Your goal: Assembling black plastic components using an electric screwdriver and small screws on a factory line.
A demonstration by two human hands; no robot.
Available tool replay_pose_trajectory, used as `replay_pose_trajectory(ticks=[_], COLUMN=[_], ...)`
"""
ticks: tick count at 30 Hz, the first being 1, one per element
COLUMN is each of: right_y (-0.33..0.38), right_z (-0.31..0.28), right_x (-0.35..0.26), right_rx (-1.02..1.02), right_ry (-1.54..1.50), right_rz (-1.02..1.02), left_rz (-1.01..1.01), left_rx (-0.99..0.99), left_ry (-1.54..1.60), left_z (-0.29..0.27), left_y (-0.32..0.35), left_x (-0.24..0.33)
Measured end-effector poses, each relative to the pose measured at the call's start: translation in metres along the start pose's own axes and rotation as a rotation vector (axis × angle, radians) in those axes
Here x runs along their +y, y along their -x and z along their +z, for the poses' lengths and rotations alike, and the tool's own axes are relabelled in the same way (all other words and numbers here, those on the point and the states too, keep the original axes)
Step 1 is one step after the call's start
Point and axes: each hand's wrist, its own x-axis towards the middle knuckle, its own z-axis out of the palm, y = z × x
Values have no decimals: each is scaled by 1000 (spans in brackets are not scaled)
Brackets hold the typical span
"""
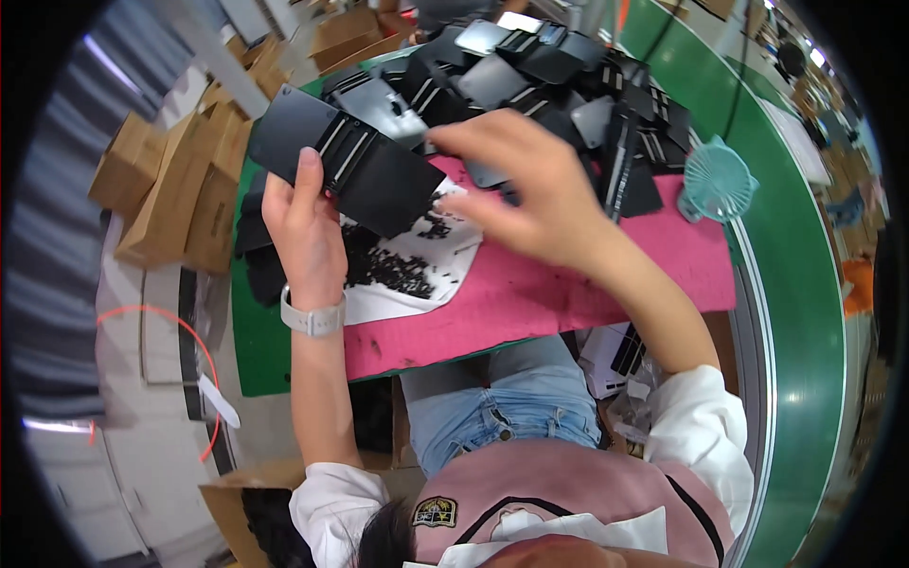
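My left hand (308, 222) grips a black folding stand (390, 185) by its left part, thumb on top. The stand is two flat plates joined by a hinge section with silver bars, held tilted above the table. At its right end is my right hand (540, 189), slightly blurred, thumb and fingers apart; the thumb is close to the plate's corner, and I cannot tell whether it touches. Below the stand lies a white sheet (459, 260) scattered with small black pieces (398, 270). Beyond my hands a pile of similar black stands (492, 80) covers the far side.
A pink mat (606, 275) lies on the green table (805, 331). To the right stands a small teal fan (718, 180). Cardboard boxes (170, 189) are stacked at left, and an orange cord (204, 341) hangs there. Part of another person (454, 11) shows at the far edge.
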Motion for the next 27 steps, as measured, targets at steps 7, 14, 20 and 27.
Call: replay_pose_trajectory(ticks=[7, 14, 20, 27], right_y=[13, -7, -49, -50], right_z=[7, 40, 106, 158], right_x=[38, 49, 42, 58], right_rx=[-485, -544, -495, -622], right_ry=[260, 271, 178, 516], right_rz=[246, 67, -213, -157], left_rz=[-30, -110, 105, -2], left_rx=[174, 475, 618, 550], left_ry=[61, 309, 361, 287], left_z=[-72, -89, -113, -98], left_y=[-12, -15, -14, -17], left_x=[0, 6, 28, 8])
